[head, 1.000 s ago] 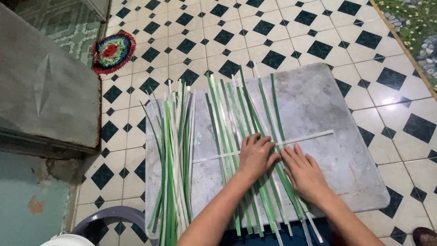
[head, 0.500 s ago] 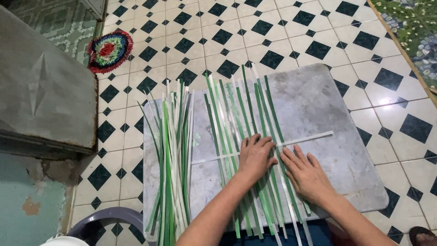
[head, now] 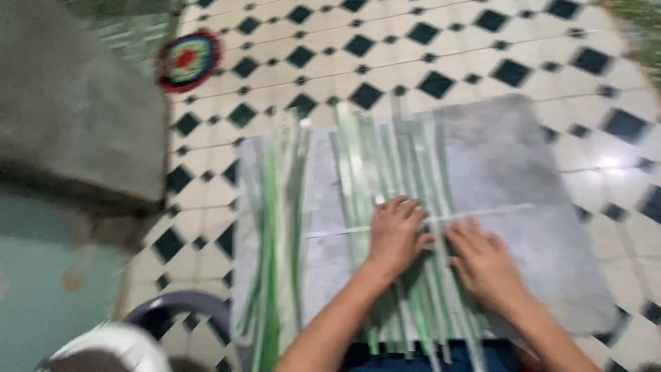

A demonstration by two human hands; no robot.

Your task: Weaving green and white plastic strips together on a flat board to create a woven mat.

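Left hand (head: pixel 396 234) lies palm down, fingers spread and flat, pressing on a row of long flat green and pale strips (head: pixel 396 172) that look like leaf or plastic strips; it grips nothing, only bears down on them. Right hand (head: pixel 485 265) lies just beside it, also open and flat, fingers pointing up and to the left, resting on the same row of strips. Fingertips of the two hands come close together, nearly touching, near a thin pale strip (head: pixel 482 212) that runs crosswise over the row, from left of the left hand out to the right past the right hand. Whether it passes over or under each lengthwise strip cannot be told; the view is blurred. The row of strips lies side by side on a grey square stone slab (head: pixel 509 151), their far ends reaching the slab's far edge, their near ends running under both forearms toward the person. Left of the row, apart from it, a loose bundle of the same green strips (head: pixel 275 234) lies lengthwise on the slab. The slab rests on a cream tiled floor with black diamond insets (head: pixel 413 48). Far left on the floor sits a round multicoloured mat (head: pixel 187 60). A large grey block (head: pixel 76 110) fills the upper left.
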